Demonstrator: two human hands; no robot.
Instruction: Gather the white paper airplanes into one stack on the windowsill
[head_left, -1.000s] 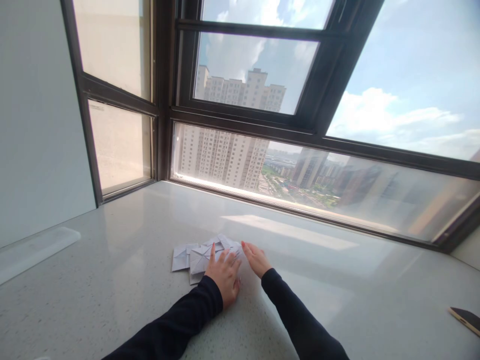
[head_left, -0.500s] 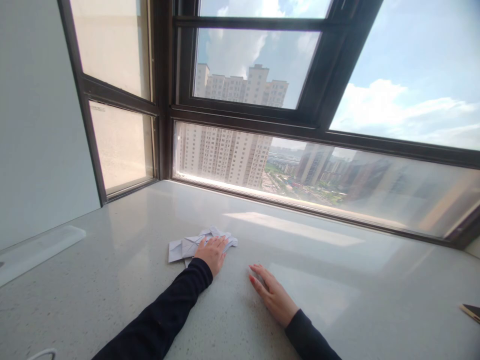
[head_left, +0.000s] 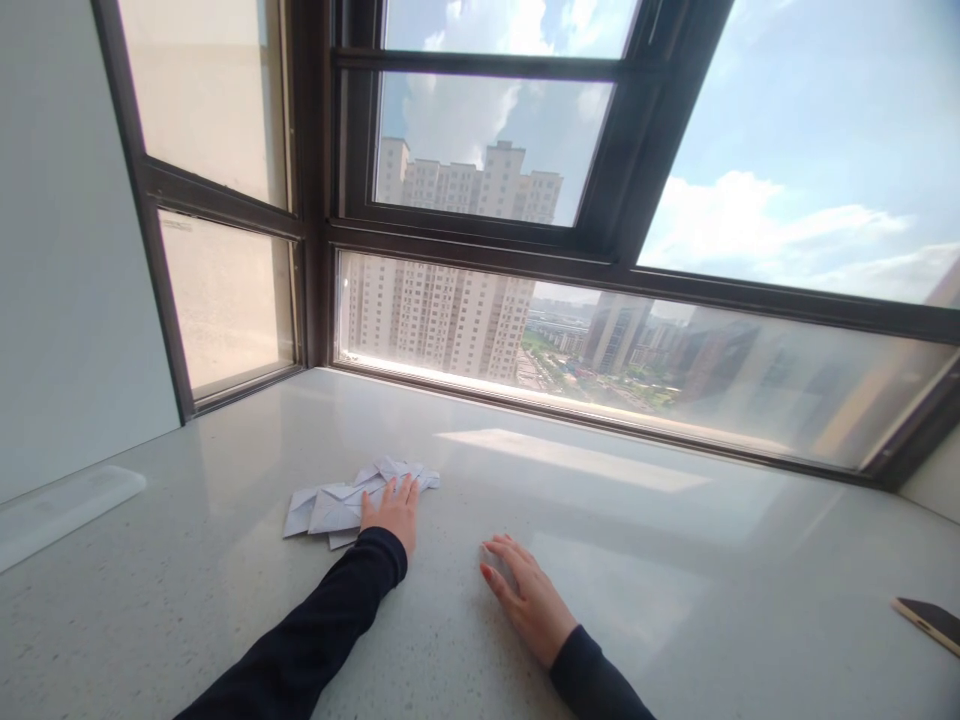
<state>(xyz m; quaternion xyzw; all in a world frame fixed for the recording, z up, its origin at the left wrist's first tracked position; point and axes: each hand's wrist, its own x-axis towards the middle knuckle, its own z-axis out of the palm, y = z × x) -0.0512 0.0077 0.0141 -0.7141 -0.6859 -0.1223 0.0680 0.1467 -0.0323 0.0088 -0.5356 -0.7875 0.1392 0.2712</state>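
Note:
Several pieces of folded white paper (head_left: 334,508) lie in an overlapping pile on the pale speckled sill (head_left: 442,640). My left hand (head_left: 391,510) rests on the right part of the pile, fingers spread and pointing away from me. It covers some of the folds beneath it. To the right, my right hand (head_left: 525,590) is apart from the paper, low over or on the sill. Its fingers are slightly bent, with the thumb away from them, and nothing shows in it.
At the far left lies a long translucent white strip (head_left: 71,512) beside the white wall panel (head_left: 67,280). A dark, flat object with a light edge, like a phone (head_left: 930,622), sits at the right edge. Dark window frames (head_left: 480,262) border the sill's back.
The paper pile has shifted left along the sill, with my left hand on it. My right hand has stayed nearly in place, its fingers a little more bent. The view has turned slightly.

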